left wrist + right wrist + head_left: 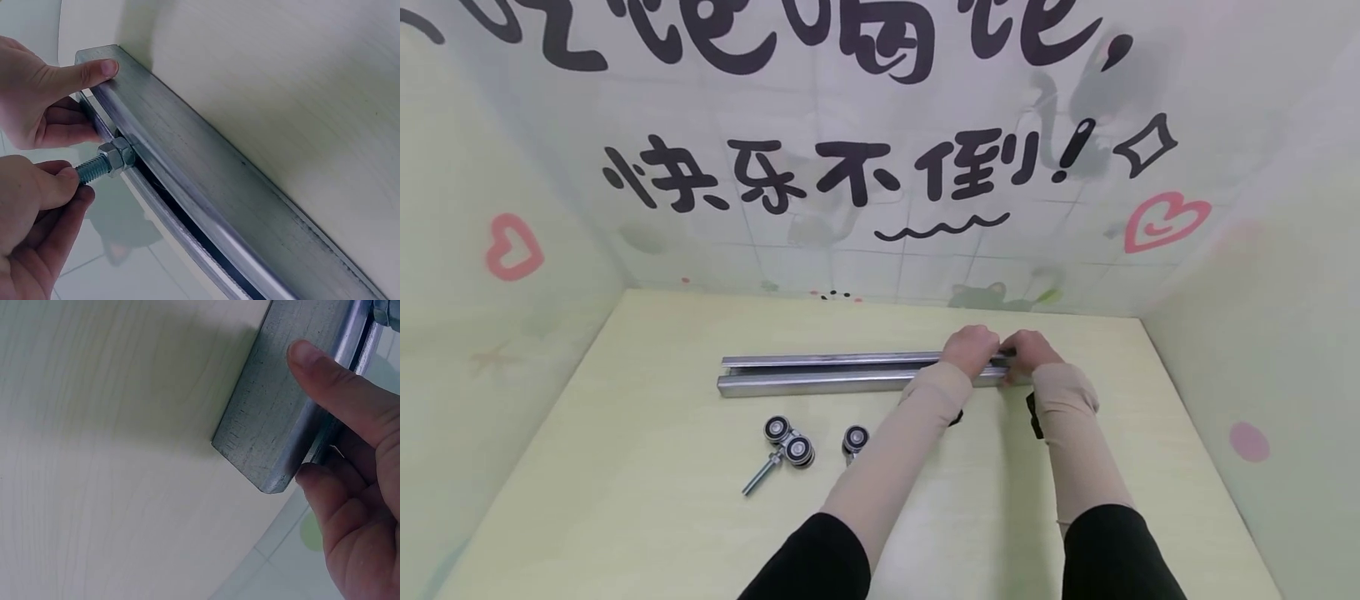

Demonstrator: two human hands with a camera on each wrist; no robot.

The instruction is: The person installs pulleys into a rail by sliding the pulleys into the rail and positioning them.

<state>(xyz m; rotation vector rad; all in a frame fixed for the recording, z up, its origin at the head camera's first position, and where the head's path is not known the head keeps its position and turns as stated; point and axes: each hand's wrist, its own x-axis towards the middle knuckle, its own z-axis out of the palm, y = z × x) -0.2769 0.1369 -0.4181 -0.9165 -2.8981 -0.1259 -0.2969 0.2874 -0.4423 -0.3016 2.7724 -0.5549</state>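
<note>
A silver metal rail [820,384] with a slot along its top lies across the far part of the table. My left hand [972,350] is over the rail near its right end. In the left wrist view its thumb and fingers pinch a threaded bolt [94,169] with a hex nut [117,156], which sticks out of the slot. What the bolt joins inside the rail is hidden. My right hand [359,444] grips the rail's right end, thumb [319,369] against the side wall and fingers curled at the slot side.
A roller trolley [788,442] with black wheels and a bolt lies on the table in front of the rail. Another trolley [855,437] sits to its right, partly hidden by my left forearm. Printed walls [850,267] stand behind and on both sides of the table [625,500].
</note>
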